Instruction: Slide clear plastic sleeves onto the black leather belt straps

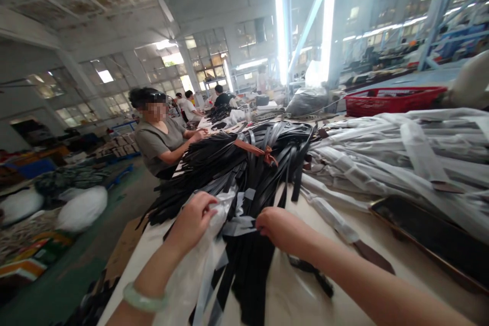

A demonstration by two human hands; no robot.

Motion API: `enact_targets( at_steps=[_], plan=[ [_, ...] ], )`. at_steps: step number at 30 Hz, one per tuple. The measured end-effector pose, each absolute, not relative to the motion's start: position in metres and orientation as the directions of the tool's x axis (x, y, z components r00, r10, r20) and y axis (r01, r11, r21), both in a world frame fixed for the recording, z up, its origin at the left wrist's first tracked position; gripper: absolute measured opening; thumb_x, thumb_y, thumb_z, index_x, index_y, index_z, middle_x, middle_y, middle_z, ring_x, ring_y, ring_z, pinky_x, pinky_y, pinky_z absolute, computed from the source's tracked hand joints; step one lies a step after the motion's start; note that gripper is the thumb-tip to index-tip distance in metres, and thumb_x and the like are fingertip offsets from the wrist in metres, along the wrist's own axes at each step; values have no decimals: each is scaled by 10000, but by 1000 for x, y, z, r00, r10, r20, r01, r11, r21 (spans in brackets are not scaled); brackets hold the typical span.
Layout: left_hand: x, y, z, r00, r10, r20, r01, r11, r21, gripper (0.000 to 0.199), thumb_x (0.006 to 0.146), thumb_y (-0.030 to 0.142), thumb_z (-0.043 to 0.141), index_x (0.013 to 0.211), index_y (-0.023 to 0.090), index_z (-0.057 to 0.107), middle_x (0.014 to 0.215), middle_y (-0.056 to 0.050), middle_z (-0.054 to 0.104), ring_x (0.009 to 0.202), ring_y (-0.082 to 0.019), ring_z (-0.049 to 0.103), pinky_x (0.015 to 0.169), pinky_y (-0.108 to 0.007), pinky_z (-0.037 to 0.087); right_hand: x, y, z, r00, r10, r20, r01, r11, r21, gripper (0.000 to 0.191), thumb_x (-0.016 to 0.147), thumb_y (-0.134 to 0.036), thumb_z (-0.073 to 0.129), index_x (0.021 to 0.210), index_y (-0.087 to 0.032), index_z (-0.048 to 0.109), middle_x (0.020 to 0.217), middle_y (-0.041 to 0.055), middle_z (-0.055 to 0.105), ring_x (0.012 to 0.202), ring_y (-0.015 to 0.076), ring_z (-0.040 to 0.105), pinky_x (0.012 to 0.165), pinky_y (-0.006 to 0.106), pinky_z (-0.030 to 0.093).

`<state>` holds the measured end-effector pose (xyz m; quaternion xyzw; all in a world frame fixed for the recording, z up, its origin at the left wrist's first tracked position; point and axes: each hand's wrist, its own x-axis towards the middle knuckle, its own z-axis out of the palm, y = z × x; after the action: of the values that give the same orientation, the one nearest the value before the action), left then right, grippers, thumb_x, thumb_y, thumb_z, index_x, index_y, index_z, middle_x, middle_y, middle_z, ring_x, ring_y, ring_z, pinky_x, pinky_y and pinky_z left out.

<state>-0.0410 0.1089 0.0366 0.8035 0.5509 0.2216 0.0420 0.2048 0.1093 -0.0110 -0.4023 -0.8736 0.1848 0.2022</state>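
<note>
Table [301, 290]: pale and broad, it carries everything I work among; its bare patch lies just in front of me, giving my arms room.
Co-worker [155, 137]: at the table's left side, both hands near the far part of the dark bundle.
White-wrapped straps [367, 147]: heaped to my right, apparently wrapped to guard their surfaces.
Black straps [214, 155]: in the middle of the table, fanned leftward, with a dark length running down towards me between my arms, probably for easy reach.
Dark flat board [428, 239]: at my right, beside the white heap, out of my elbow's way.
Red basket [393, 103]: behind the white heap.
Plastic sheet [224, 209]: next to my left fingers.
Left grip [194, 219]: curled loosely; I cannot tell whether it has hold of the plastic.
Right grip [284, 229]: fingertips pinched on the translucent strip's end, seemingly to control it.
Brown tie [254, 150]: knotted across the black straps, presumably to gather them.
Translucent strip [240, 227]: lies across the black straps, between my grips.
</note>
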Motion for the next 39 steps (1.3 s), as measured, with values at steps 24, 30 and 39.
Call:
enact_targets(
  at_steps=[24,30,39],
  plan=[
    [-70,58,0,335,933,130,787,-353,506,476,778,212,624,1250,211,560,1354,-116,547,1297,-277,436,1121,-496,274,326,71,113,-336,706,624,-916,-400,-40,175,824,-60,494,772,-112,653,593,-48,560,369,2,435,351,80,329],
    [-39,11,55,194,977,88,437,-166,884,518,802,515,616,1233,234,557,1295,-99,588,1237,-274,494,1078,-415,354,226,59,98,-821,542,176,-280,-114,-953,121,719,-186,724,801,-106,684,626,-22,651,496,55,581,480,127,461],
    [-41,-69,77,-182,945,-273,135,299,945,448,609,625,735,693,196,634,342,131,249,305,-30,175,357,-178,371,160,71,68,-923,384,-33,-10,-109,-994,228,568,-172,778,765,-126,673,643,-22,671,582,82,610,533,144,464]
  ],
)
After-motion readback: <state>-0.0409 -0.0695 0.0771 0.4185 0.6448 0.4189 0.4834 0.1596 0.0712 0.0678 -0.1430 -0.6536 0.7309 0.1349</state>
